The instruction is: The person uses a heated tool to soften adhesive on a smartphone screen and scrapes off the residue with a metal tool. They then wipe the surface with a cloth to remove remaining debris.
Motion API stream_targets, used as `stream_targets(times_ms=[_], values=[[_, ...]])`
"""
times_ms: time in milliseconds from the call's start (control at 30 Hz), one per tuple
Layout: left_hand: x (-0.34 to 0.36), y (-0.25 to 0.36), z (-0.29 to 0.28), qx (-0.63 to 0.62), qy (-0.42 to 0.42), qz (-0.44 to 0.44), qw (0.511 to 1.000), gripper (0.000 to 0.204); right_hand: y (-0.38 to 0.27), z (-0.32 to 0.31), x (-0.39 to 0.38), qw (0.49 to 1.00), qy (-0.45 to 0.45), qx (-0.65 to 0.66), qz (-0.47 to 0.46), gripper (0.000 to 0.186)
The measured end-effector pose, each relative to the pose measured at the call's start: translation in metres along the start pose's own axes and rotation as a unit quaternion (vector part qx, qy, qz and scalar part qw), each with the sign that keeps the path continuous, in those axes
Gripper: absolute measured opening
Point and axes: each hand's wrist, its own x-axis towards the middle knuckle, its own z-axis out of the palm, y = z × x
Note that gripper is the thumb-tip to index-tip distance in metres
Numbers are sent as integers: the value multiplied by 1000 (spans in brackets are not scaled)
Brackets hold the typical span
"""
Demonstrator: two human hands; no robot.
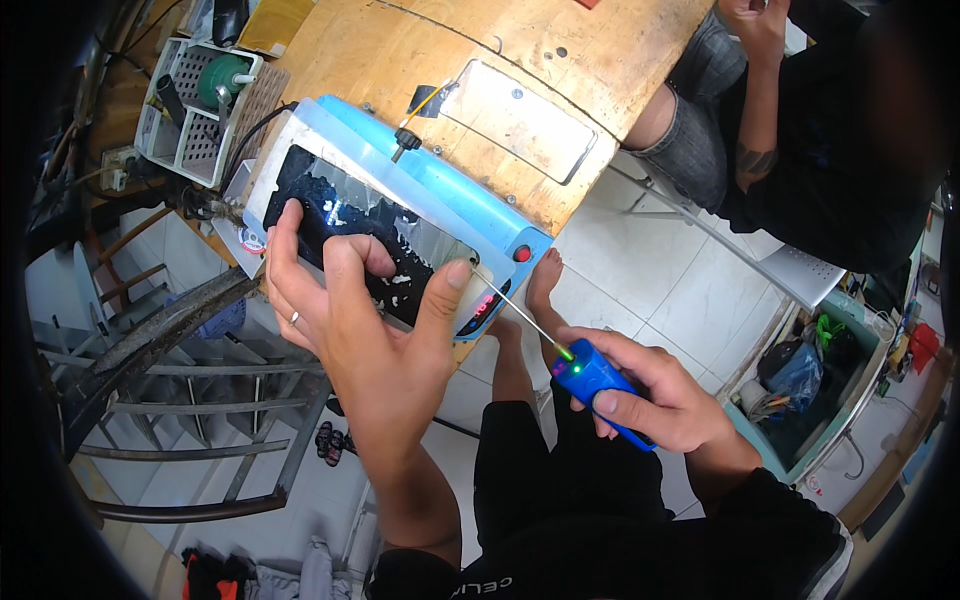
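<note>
Cracked black phone screen (360,235) lying flat on blue heating plate machine (430,190), at near edge of wooden workbench (500,70). Left hand (340,300) pressing down on it, fingers spread apart, thumb at the right end. Right hand (650,385) closing tight around blue handheld tool (598,385), green light glowing, its thin metal rod (520,310) reaching toward the screen's right end. White plastic basket (195,105) sitting beyond the machine. Another person (800,140) sitting across.
</note>
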Motion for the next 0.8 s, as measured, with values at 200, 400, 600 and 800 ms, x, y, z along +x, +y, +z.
stream_targets(times_ms=[200, 400, 600, 800], values=[[-2, -5, -10, -3, -29, 1, 1000, 33, 1, -2, 0, 1000, -2, 14, -1, 58], [-1, -6, -9, 24, -19, 3, 1000, 34, 2, -1, 2, 1000, -5, -3, -10, 59], [-2, 3, 2, 37, 16, 8, 999, 39, 2, 6, 3, 998, -46, -48, 3, 58], [-5, -10, -10, -20, -22, 7, 1000, 35, 3, 6, 1, 1000, -12, -1, 15, 59]])
